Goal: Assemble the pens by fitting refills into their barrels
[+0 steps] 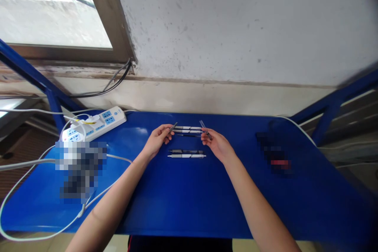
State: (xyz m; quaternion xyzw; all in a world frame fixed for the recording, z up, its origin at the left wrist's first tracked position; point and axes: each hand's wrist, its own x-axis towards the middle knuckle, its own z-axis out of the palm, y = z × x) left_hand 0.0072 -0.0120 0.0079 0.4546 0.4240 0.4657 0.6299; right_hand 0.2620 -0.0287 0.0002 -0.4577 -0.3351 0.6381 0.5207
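My left hand [158, 140] pinches a short, dark, pointed pen part [174, 126] between thumb and fingers. In my right hand [219, 145] is a pen barrel [202, 125], clear at its upper end and dark lower down, tilted up and to the left. Between the hands, two white-and-grey pens [186, 130] lie side by side on the blue table [189, 193]. Just below them is a thin dark pen refill [189, 135]. Nearer to me lie a dark pen [186, 151] and a white pen with a grey grip [186, 156], parallel to each other.
A white power strip [102, 126] with plugs and white cables stands at the back left. In front of it is a blurred-out object [81, 171]. A dark item with a red patch [280, 163] lies on the right. Blue frame bars [327, 114] and a wall bound the table.
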